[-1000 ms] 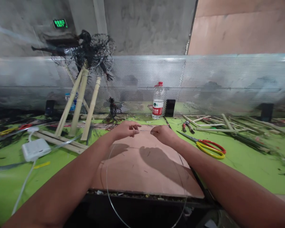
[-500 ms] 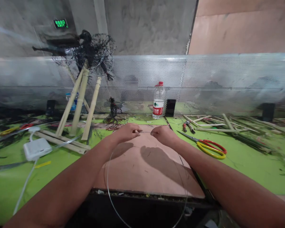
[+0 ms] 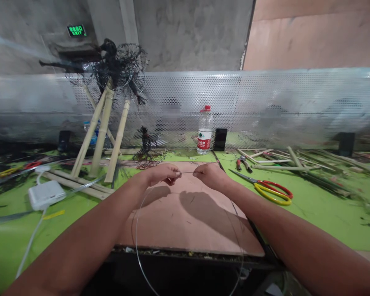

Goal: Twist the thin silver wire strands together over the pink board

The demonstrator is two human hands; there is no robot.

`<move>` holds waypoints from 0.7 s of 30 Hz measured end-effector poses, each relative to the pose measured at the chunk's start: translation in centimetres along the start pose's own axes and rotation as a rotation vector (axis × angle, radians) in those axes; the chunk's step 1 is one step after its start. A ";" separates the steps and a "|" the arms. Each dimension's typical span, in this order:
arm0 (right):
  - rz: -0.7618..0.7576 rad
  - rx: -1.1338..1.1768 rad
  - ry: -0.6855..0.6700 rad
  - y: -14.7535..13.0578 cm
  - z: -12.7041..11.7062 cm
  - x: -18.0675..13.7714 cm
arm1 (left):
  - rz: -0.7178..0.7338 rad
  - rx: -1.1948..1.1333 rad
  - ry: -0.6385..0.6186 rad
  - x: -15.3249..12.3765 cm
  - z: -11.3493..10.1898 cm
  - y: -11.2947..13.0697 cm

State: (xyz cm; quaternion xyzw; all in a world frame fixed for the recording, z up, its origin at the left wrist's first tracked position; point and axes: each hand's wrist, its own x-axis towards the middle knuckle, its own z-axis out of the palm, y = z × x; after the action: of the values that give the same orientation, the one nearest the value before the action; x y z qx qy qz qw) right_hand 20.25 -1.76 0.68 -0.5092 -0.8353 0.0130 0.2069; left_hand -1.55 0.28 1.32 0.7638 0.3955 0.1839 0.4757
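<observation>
Both my hands are stretched out over a brown board point(image 3: 188, 222) on the green table. My left hand point(image 3: 162, 173) is closed in a pinch on one end of a thin wire hoop point(image 3: 137, 246). My right hand point(image 3: 212, 175) is closed on the other end, a few centimetres away. A short straight piece of wire runs between the two pinches. The hoop curves back toward me, past the board's near edge and out of view at the bottom.
Yellow and red scissors point(image 3: 269, 191) and small pliers point(image 3: 243, 163) lie right of the board. A water bottle point(image 3: 204, 130) and a dark phone point(image 3: 220, 139) stand by the perforated metal screen. Bamboo poles point(image 3: 102, 133) topped with black wire lean at left, near a white box point(image 3: 45, 193). Bamboo strips point(image 3: 283, 162) lie at right.
My hands have shifted very slightly; the left fingers have curled tighter on the wire. The hoop stays in both hands.
</observation>
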 end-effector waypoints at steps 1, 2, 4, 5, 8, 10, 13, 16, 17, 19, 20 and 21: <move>-0.008 0.005 0.003 0.0 0.0 0.0 | -0.017 -0.055 -0.016 0.0 0.0 -0.1; -0.018 0.008 0.005 0.0 0.0 0.0 | -0.033 -0.102 -0.033 0.0 -0.1 -0.2; -0.033 0.006 0.007 0.1 0.0 0.0 | -0.047 -0.169 -0.046 0.1 -0.2 -0.5; -0.035 0.001 0.009 0.2 0.0 0.1 | -0.038 -0.183 -0.039 0.2 -0.3 -0.7; -0.019 -0.017 0.022 0.3 -0.2 0.2 | 0.050 -0.061 0.037 0.5 -0.4 -0.9; -0.003 -0.016 0.029 0.4 -0.3 0.3 | 0.160 0.204 0.136 0.7 -0.4 -0.8; 0.014 -0.019 0.034 0.6 -0.2 0.3 | 0.321 0.680 0.310 0.9 -0.1 -0.8; 0.004 -0.024 0.040 0.8 -0.1 0.3 | 0.386 0.993 0.426 0.9 0.3 -0.8; -0.003 -0.021 0.044 0.9 0.0 0.3 | 0.395 1.065 0.457 0.9 0.4 -0.7; -0.005 -0.020 0.051 0.8 0.0 0.4 | 0.406 1.183 0.500 0.7 0.5 -0.6; -0.002 -0.022 0.053 0.8 0.0 0.4 | 0.410 1.229 0.514 0.6 0.5 -0.5; 0.003 -0.023 0.053 0.8 0.0 0.4 | 0.415 1.265 0.524 0.5 0.5 -0.5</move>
State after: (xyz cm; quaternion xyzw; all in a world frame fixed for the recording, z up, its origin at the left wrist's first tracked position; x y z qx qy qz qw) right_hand 20.78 -1.08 0.61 -0.5129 -0.8290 -0.0100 0.2229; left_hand -1.12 0.48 0.62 0.8835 0.3741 0.1837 -0.2138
